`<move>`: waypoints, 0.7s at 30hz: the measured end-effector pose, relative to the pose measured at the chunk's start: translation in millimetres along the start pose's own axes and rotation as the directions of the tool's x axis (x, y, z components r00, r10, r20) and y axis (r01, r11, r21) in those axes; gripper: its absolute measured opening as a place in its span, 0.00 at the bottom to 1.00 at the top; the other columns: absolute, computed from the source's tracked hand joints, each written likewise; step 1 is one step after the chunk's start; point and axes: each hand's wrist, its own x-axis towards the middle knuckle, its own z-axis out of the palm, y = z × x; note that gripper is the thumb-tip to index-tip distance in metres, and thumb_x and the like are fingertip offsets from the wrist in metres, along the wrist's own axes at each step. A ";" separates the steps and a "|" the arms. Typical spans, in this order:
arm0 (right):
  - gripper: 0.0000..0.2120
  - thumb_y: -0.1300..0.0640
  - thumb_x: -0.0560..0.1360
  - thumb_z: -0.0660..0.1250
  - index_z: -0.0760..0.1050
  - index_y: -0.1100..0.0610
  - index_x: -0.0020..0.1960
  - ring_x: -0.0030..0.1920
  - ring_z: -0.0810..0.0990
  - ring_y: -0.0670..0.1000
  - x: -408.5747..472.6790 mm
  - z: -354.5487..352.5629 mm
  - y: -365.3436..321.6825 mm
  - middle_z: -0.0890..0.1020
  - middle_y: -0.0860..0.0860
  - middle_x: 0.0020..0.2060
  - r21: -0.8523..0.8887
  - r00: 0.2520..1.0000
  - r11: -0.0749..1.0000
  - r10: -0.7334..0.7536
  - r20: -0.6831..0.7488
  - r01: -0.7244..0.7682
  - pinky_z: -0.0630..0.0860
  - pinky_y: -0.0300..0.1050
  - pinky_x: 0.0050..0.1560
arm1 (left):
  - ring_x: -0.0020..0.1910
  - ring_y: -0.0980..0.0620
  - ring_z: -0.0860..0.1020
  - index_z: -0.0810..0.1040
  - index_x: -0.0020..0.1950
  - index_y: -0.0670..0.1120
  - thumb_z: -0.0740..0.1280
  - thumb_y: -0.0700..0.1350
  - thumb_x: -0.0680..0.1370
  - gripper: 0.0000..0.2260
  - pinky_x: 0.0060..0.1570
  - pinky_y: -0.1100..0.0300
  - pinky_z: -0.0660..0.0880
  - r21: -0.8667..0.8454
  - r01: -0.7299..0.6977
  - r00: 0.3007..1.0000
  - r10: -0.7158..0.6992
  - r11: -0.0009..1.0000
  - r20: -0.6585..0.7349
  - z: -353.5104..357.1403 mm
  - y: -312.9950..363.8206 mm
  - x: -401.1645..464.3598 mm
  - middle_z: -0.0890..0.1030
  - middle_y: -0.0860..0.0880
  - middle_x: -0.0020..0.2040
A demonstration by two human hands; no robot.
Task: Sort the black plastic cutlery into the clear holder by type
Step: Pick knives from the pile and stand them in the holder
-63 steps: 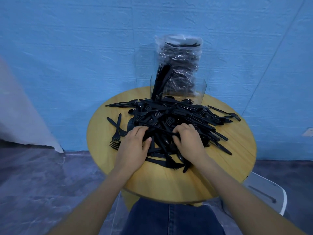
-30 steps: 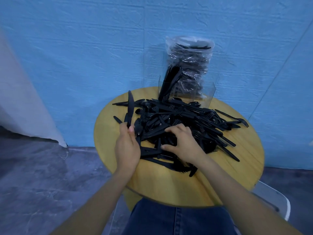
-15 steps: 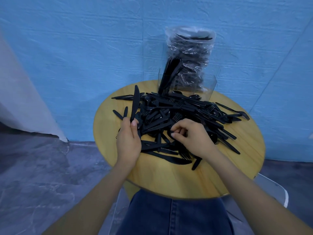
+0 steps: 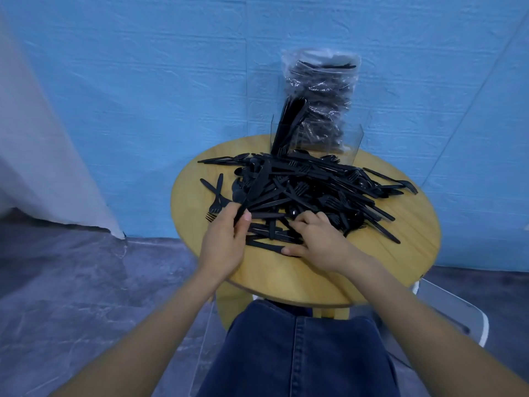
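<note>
A heap of black plastic cutlery (image 4: pixel 309 190) covers the middle of the round wooden table (image 4: pixel 400 253). My left hand (image 4: pixel 226 239) pinches a black knife (image 4: pixel 256 184) by its handle; the blade slants up and right over the heap. My right hand (image 4: pixel 317 239) lies on the near edge of the heap, fingers spread over several pieces, gripping nothing that I can see. The clear holder (image 4: pixel 355 141) stands at the table's far edge, with several black pieces upright in its left compartment.
A clear bag of black cutlery (image 4: pixel 323 93) stands behind the holder against the blue wall. Two loose forks (image 4: pixel 216 202) lie left of the heap. A white chair (image 4: pixel 455 313) shows at lower right, my blue-jeaned lap below the table.
My left hand lifted a knife out of the heap and now tilts it rightward over the pile. My right hand moved from picking at the heap to resting flat on its near edge.
</note>
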 end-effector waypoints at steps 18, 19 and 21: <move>0.07 0.52 0.77 0.66 0.70 0.54 0.50 0.53 0.66 0.50 16.4 -10.6 -2.5 0.71 0.48 0.48 0.038 0.995 0.999 -0.011 0.096 0.007 0.64 0.44 0.55 | 0.35 0.55 0.72 0.69 0.43 0.46 0.54 0.53 0.81 0.13 0.33 0.62 0.67 0.028 -0.081 0.996 0.081 0.996 -0.022 9.5 -7.3 -5.4 0.72 0.51 0.36; 0.06 0.53 0.77 0.65 0.69 0.54 0.49 0.52 0.65 0.50 16.1 -11.0 -2.5 0.71 0.48 0.48 0.034 0.996 0.999 -0.011 0.093 0.007 0.63 0.45 0.54 | 0.35 0.53 0.72 0.70 0.44 0.45 0.53 0.54 0.80 0.15 0.34 0.59 0.68 0.008 -0.084 0.996 0.084 0.996 -0.027 8.9 -7.3 -4.9 0.73 0.49 0.36; 0.05 0.55 0.77 0.64 0.68 0.53 0.48 0.51 0.66 0.50 15.9 -10.8 -1.2 0.74 0.48 0.47 0.040 0.998 0.999 -0.013 0.066 0.010 0.61 0.45 0.54 | 0.35 0.50 0.72 0.72 0.45 0.41 0.52 0.54 0.80 0.18 0.34 0.57 0.68 -0.048 -0.091 0.995 0.089 0.995 -0.039 5.8 -4.7 -3.3 0.74 0.45 0.36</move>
